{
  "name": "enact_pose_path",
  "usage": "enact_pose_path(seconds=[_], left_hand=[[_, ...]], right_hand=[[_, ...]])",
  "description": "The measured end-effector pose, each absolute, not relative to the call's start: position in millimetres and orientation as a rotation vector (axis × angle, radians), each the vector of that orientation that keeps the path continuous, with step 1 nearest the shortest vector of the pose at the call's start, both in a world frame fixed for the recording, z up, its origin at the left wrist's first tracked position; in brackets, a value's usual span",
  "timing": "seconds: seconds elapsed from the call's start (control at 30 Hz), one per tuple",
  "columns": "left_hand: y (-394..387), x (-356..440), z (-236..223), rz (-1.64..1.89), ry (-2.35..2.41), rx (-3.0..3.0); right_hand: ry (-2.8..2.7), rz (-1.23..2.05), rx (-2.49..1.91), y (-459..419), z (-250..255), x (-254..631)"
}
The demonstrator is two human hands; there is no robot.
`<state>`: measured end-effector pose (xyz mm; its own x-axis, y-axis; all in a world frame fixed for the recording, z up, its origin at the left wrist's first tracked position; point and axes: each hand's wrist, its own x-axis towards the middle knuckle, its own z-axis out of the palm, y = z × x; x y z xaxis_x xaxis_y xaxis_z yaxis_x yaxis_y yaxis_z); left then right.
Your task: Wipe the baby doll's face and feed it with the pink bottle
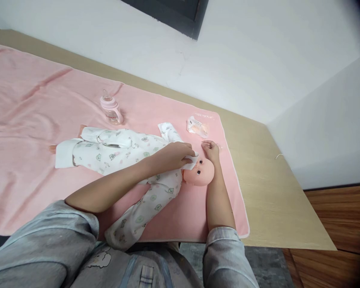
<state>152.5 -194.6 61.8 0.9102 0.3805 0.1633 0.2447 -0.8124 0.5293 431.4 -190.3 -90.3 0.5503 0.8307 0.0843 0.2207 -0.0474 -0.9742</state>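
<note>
A baby doll [200,176] in white printed clothes [147,150] lies on its back, head toward the right. My left hand [180,155] reaches over the doll's chest, its fingers closed on a white tissue [191,161] at the lower part of the doll's face, covering the mouth area. Past the top of the head rests my right hand [211,151], fingers loosely stretched out and holding nothing; that forearm lies along the crown. A small clear packet [197,127] is just beyond the right hand, its contents unclear.
A pink blanket [33,120] with some folds covers much of the wooden table [267,192]. Beyond the doll's legs stands a baby bottle [111,110] with a pink collar and handle. A white wall [243,60] runs behind the table.
</note>
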Motion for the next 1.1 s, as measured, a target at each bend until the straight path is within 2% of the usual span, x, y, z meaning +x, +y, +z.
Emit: enact_pose_path(seconds=[0.43, 0.7, 1.1], left_hand=[[-188, 151, 62, 0.355, 0.530, 2.566], [-193, 145, 72, 0.109, 0.436, 2.583], [-201, 149, 68, 0.124, 0.541, 2.615]], right_hand=[[-0.912, 0.621, -1.592, -191, -88, 430], [-0.915, 0.617, -1.596, -191, -89, 430], [-0.915, 0.610, -1.598, -190, -90, 430]])
